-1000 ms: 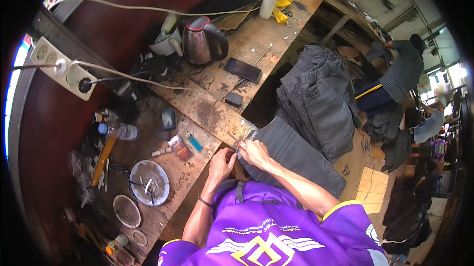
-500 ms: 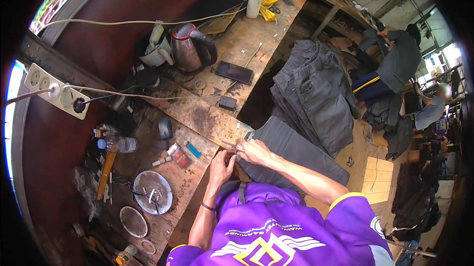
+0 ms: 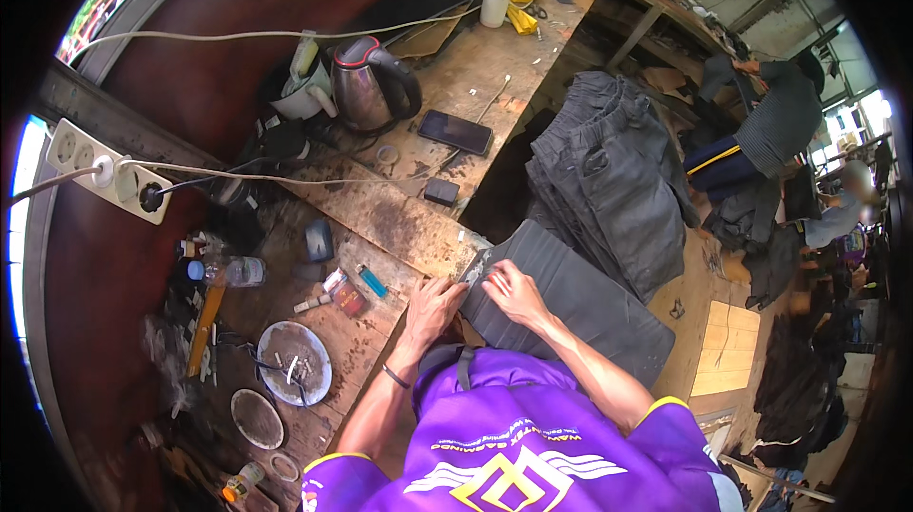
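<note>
With the right hand (image 3: 516, 295) taken as dial centre, the dark ridged panel (image 3: 590, 298) is lying beneath that hand and extending toward 4 o'clock. A pale worn patch (image 3: 475, 267) is showing on the panel's end at 10 o'clock. The right hand is holding its fingers bent together over this end; whether its grip is closing on anything cannot be told, nor can firm contact. The left hand (image 3: 435, 305) is resting at 9 o'clock, its fingertips just beside the panel's corner and the edge of the tabletop (image 3: 442, 238); its fingers are partly hiding one another, so the state of its grip cannot be told either. For good control, the left hand should be bracing the corner while the right is working with small, light finger movements, and both wrists should be staying low. The worn patch should be remaining in sight between the hands. The dark trousers (image 3: 613, 193) are lying close by at 1 o'clock and should be kept off the panel. The blue lighter (image 3: 372, 281) and red box (image 3: 349, 299) are sitting at 9 o'clock, beyond the left hand.
</note>
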The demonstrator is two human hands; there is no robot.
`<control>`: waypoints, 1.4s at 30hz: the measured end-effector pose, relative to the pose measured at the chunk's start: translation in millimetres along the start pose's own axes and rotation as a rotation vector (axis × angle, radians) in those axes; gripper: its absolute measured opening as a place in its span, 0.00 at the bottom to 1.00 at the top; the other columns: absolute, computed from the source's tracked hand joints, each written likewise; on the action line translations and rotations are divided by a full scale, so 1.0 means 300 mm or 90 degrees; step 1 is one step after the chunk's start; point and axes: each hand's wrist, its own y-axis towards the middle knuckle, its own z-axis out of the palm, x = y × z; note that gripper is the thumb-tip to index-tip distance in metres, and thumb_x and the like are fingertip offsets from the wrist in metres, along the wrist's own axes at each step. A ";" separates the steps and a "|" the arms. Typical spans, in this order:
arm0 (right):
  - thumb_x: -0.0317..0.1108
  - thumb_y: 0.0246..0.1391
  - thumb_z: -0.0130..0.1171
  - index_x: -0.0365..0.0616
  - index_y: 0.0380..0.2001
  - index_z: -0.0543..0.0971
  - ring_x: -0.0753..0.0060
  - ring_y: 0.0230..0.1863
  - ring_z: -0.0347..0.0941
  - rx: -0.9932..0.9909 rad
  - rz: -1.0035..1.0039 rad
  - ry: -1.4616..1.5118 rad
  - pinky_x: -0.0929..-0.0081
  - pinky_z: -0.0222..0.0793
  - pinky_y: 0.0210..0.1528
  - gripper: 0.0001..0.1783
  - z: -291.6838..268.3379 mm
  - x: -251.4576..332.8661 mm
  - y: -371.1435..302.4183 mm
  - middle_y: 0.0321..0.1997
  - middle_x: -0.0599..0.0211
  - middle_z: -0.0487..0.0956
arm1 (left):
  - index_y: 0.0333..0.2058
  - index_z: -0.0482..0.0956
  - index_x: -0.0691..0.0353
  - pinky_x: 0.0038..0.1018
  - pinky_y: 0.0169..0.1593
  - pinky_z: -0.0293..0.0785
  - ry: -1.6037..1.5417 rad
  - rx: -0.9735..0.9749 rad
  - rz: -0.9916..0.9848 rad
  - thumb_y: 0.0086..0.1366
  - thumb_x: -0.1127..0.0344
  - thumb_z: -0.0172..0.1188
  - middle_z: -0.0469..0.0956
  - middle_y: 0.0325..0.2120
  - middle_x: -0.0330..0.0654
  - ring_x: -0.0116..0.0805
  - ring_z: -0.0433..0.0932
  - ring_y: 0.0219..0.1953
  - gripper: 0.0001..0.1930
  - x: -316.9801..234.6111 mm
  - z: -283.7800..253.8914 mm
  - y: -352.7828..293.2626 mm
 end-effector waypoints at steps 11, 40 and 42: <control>0.36 0.64 0.64 0.37 0.49 0.74 0.80 0.17 0.72 -0.183 0.004 0.113 0.75 0.68 0.19 0.17 0.033 -0.091 -0.072 0.24 0.68 0.78 | 0.44 0.76 0.66 0.43 0.31 0.81 0.108 0.381 0.078 0.66 0.63 0.56 0.79 0.37 0.54 0.50 0.85 0.33 0.13 0.054 -0.001 0.162; 0.40 0.66 0.64 0.37 0.46 0.75 0.76 0.16 0.75 -0.224 0.093 0.213 0.73 0.70 0.18 0.17 0.023 -0.062 -0.087 0.21 0.67 0.77 | 0.31 0.79 0.64 0.43 0.26 0.78 0.118 0.166 -0.075 0.74 0.52 0.54 0.80 0.21 0.51 0.52 0.82 0.23 0.20 0.002 -0.026 0.116; 0.40 0.66 0.64 0.37 0.46 0.75 0.76 0.16 0.74 -0.215 0.121 0.228 0.73 0.70 0.18 0.17 0.021 -0.060 -0.086 0.21 0.68 0.77 | 0.35 0.78 0.64 0.43 0.27 0.79 0.111 0.120 -0.043 0.74 0.52 0.54 0.80 0.24 0.51 0.52 0.83 0.25 0.19 0.000 -0.029 0.099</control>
